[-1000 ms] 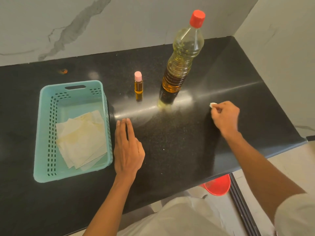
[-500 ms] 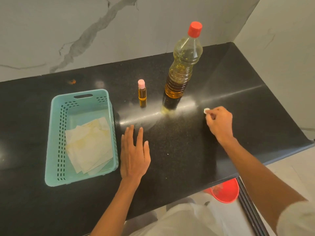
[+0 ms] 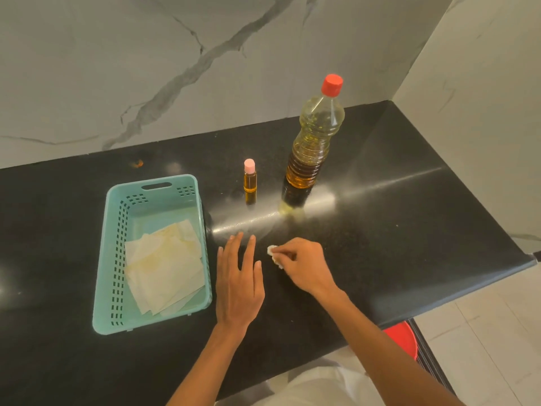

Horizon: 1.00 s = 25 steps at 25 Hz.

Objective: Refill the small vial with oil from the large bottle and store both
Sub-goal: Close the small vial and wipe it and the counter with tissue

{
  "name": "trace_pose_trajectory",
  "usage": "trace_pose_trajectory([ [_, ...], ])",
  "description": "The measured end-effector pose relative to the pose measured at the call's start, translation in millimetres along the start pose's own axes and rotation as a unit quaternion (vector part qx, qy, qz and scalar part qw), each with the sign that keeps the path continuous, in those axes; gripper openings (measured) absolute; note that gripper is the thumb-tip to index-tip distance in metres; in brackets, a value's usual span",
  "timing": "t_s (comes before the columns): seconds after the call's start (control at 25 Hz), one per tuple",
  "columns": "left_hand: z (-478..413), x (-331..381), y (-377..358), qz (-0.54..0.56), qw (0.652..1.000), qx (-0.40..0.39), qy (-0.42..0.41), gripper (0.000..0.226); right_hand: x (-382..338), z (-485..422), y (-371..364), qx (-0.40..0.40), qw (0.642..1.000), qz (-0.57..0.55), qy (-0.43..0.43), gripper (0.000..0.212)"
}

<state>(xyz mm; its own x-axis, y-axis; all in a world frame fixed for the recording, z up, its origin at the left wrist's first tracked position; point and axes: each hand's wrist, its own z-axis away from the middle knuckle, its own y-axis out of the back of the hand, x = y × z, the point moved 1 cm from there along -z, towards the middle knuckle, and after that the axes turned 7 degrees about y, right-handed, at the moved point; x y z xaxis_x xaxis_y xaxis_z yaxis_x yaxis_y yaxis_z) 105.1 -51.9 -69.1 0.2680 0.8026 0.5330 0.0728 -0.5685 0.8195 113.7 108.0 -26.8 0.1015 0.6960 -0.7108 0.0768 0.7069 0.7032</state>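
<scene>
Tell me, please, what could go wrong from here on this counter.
The white wad is pinched close in front of the tall large bottle; a wide sweep could topple it. The small vial stands free and could tip. The sheen by the bottle's base may be oil, so either could slip when lifted.

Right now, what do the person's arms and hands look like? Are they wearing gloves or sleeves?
No gloves: the left hand and right hand are bare, with no rings or watch showing. Both forearms are bare too, no sleeves in view. White clothing shows low down between the arms.
</scene>
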Motion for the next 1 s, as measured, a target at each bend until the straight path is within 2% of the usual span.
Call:
trace_pose_trajectory([
  [0.04, 2, 3, 1, 0.031, 1.000, -0.001, 0.005, 0.047, -1, 6, 8, 0.018, 0.993, -0.095, -0.074, 0.019],
  [0.08, 5, 8, 3, 0.078, 0.997, -0.008, 0.022, 0.046, -1, 14, 16, 0.038, 0.962, -0.227, -0.146, 0.020],
  [0.16, 9, 26, 9, 0.198, 0.977, -0.035, 0.070, 0.042, -1, 31, 26, 0.082, 0.849, -0.464, -0.239, 0.023],
  [0.2, 9, 38, 11, 0.256, 0.961, -0.053, 0.087, 0.039, 0, 39, 31, 0.105, 0.798, -0.533, -0.259, 0.025],
  [0.28, 8, 63, 13, 0.340, 0.930, -0.094, 0.103, 0.035, 5, 57, 36, 0.147, 0.739, -0.597, -0.277, 0.029],
  [0.36, 5, 86, 12, 0.387, 0.907, -0.137, 0.092, 0.034, 8, 72, 41, 0.178, 0.715, -0.615, -0.279, 0.030],
  [0.48, 10, 114, 7, 0.404, 0.893, -0.189, 0.058, 0.029, 12, 92, 48, 0.208, 0.692, -0.629, -0.286, 0.034],
  [0.76, 45, 167, -18, 0.380, 0.893, -0.240, 0.004, 0.019, 43, 142, 76, 0.276, 0.640, -0.640, -0.324, 0.028],
  [1.0, 89, 230, -72, 0.337, 0.896, -0.286, -0.044, 0.015, 105, 203, 111, 0.357, 0.587, -0.627, -0.367, 0.023],
])
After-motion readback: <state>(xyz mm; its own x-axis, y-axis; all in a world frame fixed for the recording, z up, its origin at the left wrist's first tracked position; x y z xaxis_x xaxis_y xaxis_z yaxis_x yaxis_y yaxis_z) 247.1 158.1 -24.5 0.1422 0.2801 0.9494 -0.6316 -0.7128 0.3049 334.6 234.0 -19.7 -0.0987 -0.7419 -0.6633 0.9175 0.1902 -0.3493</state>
